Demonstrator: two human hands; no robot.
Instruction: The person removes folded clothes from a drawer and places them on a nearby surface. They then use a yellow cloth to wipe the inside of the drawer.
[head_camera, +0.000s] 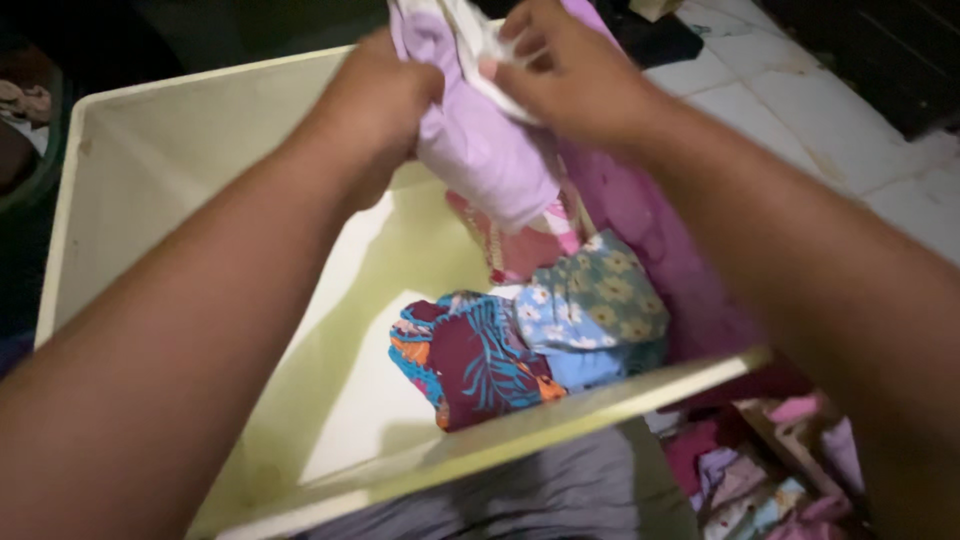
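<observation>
Hands grip lilac cloth above a pale bin

Hands meet at the top of the view, over the far edge of a pale yellow-green bin (150, 170). The left hand (375, 100) is closed in a fist around a lilac garment (480, 150), which hangs down from it into the bin's opening. The right hand (570, 75) pinches the same garment at its upper part, fingers curled on a white strip of the fabric. Below the hanging cloth, against the bin's right wall, lie folded clothes: a pink patterned piece (525, 245), a light blue floral piece (590, 310) and a dark red piece with teal leaves (475, 365) nearest the near edge. A magenta cloth (660, 250) drapes over the bin's right side. White floor tiles (850, 130) show beyond it, and more pink and lilac clothes (760, 470) lie outside the near right corner.
</observation>
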